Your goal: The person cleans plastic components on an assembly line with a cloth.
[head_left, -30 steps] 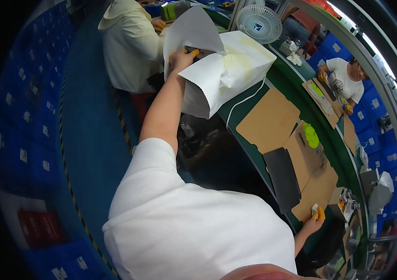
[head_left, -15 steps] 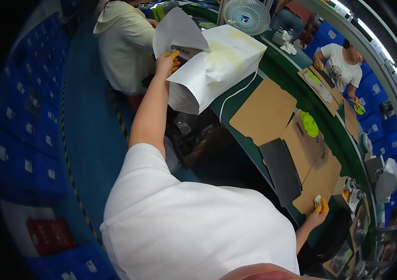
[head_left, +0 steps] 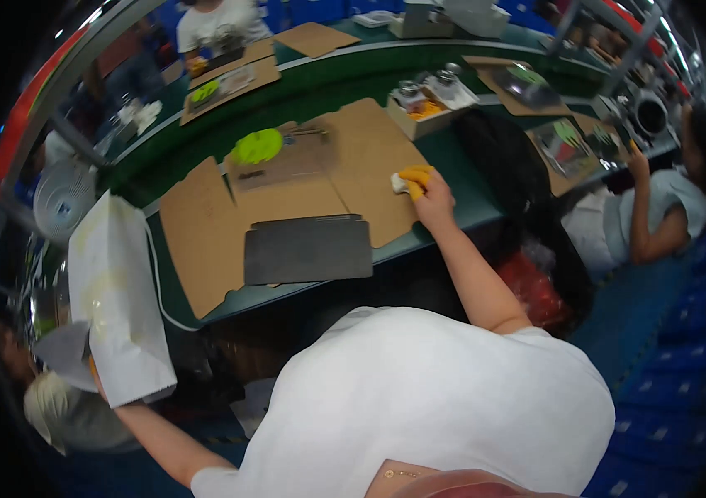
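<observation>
My right hand [head_left: 436, 199], with yellow finger covers, is closed round a small white wad [head_left: 399, 184], perhaps cloth or tissue, over the right part of an unfolded brown cardboard sheet [head_left: 378, 153]. At the far left, my left hand [head_left: 99, 380] is at the opening of a large white paper bag [head_left: 112, 282]; its fingers are mostly hidden by the paper. A dark grey flat panel [head_left: 309, 251] lies along the cardboard's near edge. A lime-green scalloped piece [head_left: 257, 146] rests on the cardboard beside a clear bag [head_left: 303, 158] with small metal parts.
A carton of jars and orange pieces [head_left: 432, 104] stands beyond my right hand. Right of it lie a black bag [head_left: 506, 158] and more packed cardboard sheets. A white fan [head_left: 65, 199] stands behind the paper bag, whose white cord [head_left: 158, 282] hangs nearby. Co-workers sit around the bench.
My view has swung to the right, so the paper bag now appears at the far left. My left hand stays at its opening, now mostly hidden. My right hand still holds the white wad.
</observation>
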A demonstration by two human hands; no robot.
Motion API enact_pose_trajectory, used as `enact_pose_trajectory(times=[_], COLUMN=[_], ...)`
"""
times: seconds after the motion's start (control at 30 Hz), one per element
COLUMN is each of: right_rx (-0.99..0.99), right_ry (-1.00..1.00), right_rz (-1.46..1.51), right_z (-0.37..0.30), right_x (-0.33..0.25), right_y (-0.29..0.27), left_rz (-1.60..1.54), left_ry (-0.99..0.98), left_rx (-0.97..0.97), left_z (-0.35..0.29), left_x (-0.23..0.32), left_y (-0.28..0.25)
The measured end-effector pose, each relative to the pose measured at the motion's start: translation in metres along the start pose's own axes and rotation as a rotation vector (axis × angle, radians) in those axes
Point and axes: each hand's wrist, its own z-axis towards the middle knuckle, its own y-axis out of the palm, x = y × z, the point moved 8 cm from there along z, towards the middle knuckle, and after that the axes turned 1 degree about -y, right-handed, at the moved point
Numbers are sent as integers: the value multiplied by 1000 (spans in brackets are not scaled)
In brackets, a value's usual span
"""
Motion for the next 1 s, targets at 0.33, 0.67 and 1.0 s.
enact_pose_trajectory(times=[0.33, 0.67, 1.0], right_rx=[23, 29, -121], right_ry=[111, 46, -78], right_rz=[45, 16, 27], right_z=[-3, -3, -4], right_x=[24, 23, 43], right_y=[-24, -14, 0], left_rz=[-171, -508, -238], left_ry=[-538, -569, 888], left_rx=[-85, 132, 363], left_z=[-46, -42, -146], left_x=[-142, -111, -15], left_y=[66, 108, 60])
